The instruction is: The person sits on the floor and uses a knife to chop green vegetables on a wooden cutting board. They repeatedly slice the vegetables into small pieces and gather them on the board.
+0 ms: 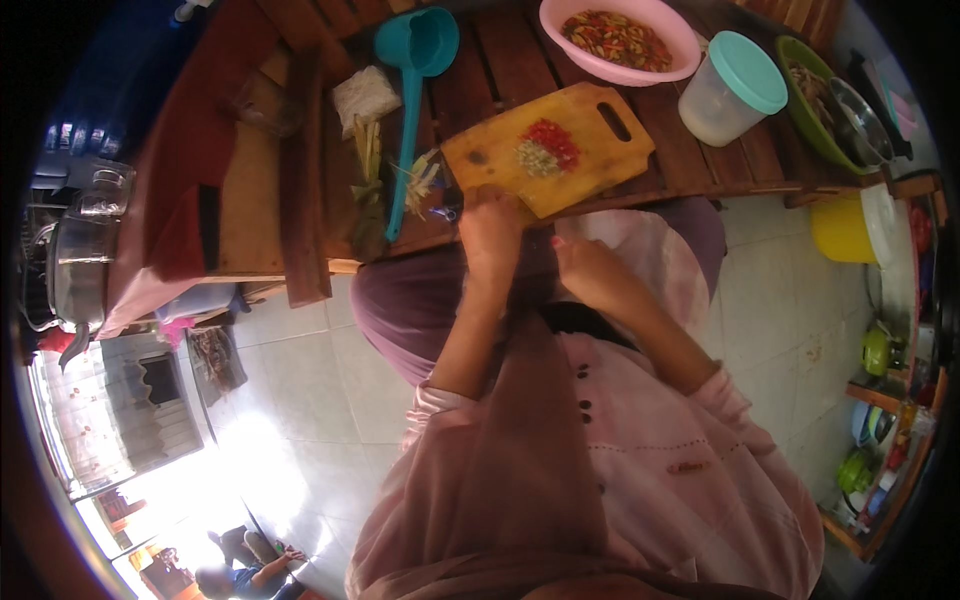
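A wooden cutting board (487,165) lies slanted on the slatted wooden table, its handle slot at the far right. Finely chopped red chili (555,139) and a pale chopped heap (536,159), perhaps garlic, sit together on it. My left hand (491,221) is at the board's near left corner, fingers curled and partly hidden. Over my lap, just off the table edge, is my right hand (589,270), its fingers bent inward; a small red spot shows at a fingertip. Whether either hand grips anything is hidden. A small blue object (444,213) lies left of my left hand, too unclear to name.
A turquoise long-handled dipper (409,127) lies left of the board, beside lemongrass stalks (367,150) and a whitish packet (365,97). Beyond stand a pink bowl (551,34) of sliced chilies, a lidded plastic container (712,105) and a green basin (795,101). A person (255,574) sits lower left.
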`<state>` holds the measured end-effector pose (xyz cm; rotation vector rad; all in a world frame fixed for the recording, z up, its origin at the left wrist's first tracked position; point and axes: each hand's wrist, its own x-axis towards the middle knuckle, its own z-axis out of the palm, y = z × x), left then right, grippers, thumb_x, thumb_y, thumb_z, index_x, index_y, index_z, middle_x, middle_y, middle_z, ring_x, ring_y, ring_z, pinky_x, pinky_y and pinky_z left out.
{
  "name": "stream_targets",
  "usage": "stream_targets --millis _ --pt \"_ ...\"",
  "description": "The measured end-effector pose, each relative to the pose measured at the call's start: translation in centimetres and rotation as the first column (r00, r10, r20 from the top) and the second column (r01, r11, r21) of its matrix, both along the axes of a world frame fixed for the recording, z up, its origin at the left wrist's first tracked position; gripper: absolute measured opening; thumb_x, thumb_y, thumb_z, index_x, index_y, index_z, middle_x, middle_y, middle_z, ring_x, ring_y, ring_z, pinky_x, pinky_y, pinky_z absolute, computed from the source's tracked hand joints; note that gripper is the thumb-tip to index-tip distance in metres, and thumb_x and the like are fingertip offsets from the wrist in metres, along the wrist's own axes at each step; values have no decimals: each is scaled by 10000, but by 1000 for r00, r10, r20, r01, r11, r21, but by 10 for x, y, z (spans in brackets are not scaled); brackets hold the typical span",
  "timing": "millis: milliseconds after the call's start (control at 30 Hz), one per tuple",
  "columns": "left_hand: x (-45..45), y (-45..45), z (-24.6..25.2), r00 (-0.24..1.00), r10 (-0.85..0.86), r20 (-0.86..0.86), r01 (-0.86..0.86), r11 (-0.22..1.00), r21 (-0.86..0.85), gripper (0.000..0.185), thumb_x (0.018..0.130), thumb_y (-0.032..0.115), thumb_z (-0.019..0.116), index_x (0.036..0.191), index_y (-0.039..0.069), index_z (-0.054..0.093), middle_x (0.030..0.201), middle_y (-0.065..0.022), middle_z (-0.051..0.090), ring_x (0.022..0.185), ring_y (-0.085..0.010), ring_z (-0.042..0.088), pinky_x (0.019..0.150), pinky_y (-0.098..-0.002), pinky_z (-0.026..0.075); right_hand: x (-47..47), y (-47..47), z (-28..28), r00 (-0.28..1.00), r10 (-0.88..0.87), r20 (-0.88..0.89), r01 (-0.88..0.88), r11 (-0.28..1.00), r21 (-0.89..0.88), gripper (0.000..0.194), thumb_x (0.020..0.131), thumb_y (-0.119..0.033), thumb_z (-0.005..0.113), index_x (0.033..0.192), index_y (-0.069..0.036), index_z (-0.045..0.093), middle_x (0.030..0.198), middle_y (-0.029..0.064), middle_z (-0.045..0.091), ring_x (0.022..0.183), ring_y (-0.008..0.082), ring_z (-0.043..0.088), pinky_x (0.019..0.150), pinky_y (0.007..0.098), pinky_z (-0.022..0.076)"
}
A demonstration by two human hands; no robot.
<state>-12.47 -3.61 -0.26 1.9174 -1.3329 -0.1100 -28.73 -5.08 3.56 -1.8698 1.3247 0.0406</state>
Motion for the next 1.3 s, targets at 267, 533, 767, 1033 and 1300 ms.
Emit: stream_targets --millis 267,533,767,1033,1300 --pt "16 7 3 988 -134 -73 137 990 40 78 829 53 638 884 2 614 863 -203 617 813 -410 620 707 -470 491 2 -2 -5 998 0 58 6 996 -93 594 1031 -390 332 865 69 671 907 344 637 939 490 611 887 542 459" --pt "12 4 1 992 -123 -13 123 992 34 48 817 14 615 858 -10 609 871 -215 615 821 -413 614 719 -474 486 10 5 -12 997 70 -16 -72 979 -189 573 1029 -383 350 861 56 677 910 323 650 923 477 628 860 531 477" --pt "8 4 -2 999 -43 -26 42 998 -55 66 802 -8 615 865 -6 633 805 -202 627 793 -409 615 691 -466 478 25 -2 -1 999 44 -23 -47 987 -154 541 1022 -362 373 856 50 683 900 302 660 882 467 642 808 514 506" --pt "9 7 -4 996 -86 -31 86 996 6 83 830 1 612 913 3 610 910 -213 612 834 -425 614 720 -476 486 16 3 2 999 -3 -38 -4 983 -185 573 1026 -378 363 834 50 691 887 283 670 888 451 652 819 511 514" --pt "11 8 0 991 -120 -63 119 993 -17 43 836 5 607 876 -7 620 862 -225 628 835 -424 614 731 -484 479 17 3 5 1000 2 -31 -7 985 -174 552 1024 -383 372 865 40 690 908 275 670 878 447 653 822 508 514"
